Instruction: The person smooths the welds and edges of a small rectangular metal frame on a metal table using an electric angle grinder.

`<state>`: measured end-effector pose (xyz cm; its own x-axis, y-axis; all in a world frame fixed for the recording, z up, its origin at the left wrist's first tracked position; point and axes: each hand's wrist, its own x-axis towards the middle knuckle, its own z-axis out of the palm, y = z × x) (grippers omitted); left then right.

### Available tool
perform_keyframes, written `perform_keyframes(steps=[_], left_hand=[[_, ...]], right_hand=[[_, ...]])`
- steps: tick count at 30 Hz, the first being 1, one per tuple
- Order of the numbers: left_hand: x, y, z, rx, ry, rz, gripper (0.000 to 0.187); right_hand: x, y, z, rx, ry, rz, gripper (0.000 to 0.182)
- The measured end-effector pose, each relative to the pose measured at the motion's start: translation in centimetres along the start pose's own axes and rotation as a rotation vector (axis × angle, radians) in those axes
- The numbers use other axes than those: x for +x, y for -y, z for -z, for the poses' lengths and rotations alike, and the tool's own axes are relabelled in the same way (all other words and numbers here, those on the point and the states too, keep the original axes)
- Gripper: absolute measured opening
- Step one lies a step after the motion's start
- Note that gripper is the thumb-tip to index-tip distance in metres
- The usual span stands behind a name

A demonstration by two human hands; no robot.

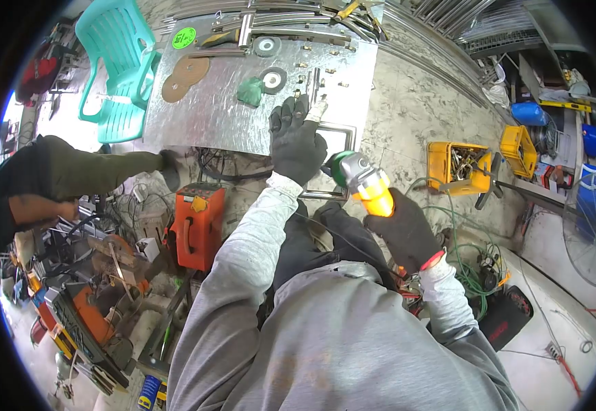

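From here I get a bright, fairly even view, with glare streaking the sheet-metal tabletop [222, 130] and whitening the floor behind the green plastic chair [121, 68]. The strongest light sits at the left edge, tinged blue. My wide lens bends the outer floor and shelving into a circle ringed by black. The gray sweatshirt [352, 342] looks soft; small clutter at lower left is hard to resolve.

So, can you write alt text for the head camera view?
A gloved right hand holds a yellow angle grinder at a rectangular metal frame, the gloved left hand at a metal-topped table's edge, in a cluttered workshop.
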<state>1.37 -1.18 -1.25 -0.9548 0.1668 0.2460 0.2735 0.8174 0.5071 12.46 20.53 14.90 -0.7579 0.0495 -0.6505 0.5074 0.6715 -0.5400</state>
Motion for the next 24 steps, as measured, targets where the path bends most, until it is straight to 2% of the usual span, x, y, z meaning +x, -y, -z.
perform_keyframes(steps=[2,4,10,15,17,20,24], left_hand=[[-0.2,0.2,0.0,-0.009,0.019,0.001,0.062],[-0.3,0.0,0.2,-0.038,0.109,0.064,0.066],[-0.1,0.1,0.3,-0.023,0.085,0.033,0.069],[-0.2,0.3,0.3,-0.018,0.083,0.023,0.073],[-0.1,0.2,0.2,-0.032,0.083,0.029,0.074],[-0.2,0.2,0.2,-0.009,0.116,0.045,0.075],[-0.2,0.2,0.0,-0.002,0.118,0.051,0.075]], right_hand=[[1.1,0.0,0.2,0.011,-0.081,0.103,0.052],[2.6,-0.1,0.6,0.065,-0.073,0.04,0.053],[1.1,0.6,0.3,-0.023,-0.029,0.039,0.05],[0.0,0.7,0.9,-0.038,-0.074,0.047,0.048],[1.4,1.2,2.1,-0.269,-0.079,0.094,0.049],[2.8,2.1,3.5,-0.389,-0.048,0.083,0.055],[4.1,1.7,4.3,-0.425,-0.002,0.191,0.051]])
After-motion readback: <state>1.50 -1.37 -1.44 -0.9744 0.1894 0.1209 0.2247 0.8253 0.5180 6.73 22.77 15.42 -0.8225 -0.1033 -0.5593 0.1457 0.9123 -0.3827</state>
